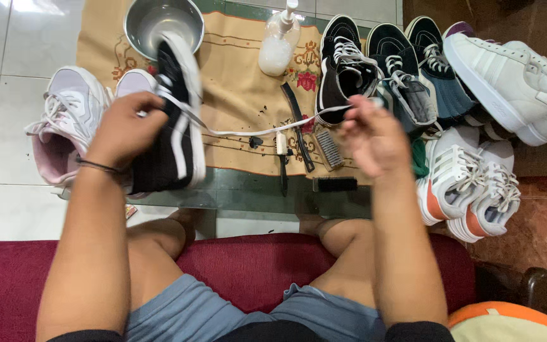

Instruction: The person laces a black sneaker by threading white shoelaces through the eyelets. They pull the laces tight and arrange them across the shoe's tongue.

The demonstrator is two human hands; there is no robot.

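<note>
I hold a black sneaker (172, 126) and draw its white shoelace (254, 130) sideways.

My left hand (125, 130) is clamped on the sneaker above the patterned mat (235, 76); my right hand (375, 136) pinches the lace end, well apart from the sneaker. Beyond the sneaker sits a steel bowl (159, 22); right of it, a pump bottle (280, 41) and brushes (299, 126).

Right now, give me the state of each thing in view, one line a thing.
Black sneaker: held up in the left hand.
White lace: stretched from the sneaker to the right hand, pinched in its fingers.
Metal bowl: upright on the mat.
Pump bottle: standing, closed.
Brushes: lying on the mat.
White sneakers: laced, on the floor.
</note>
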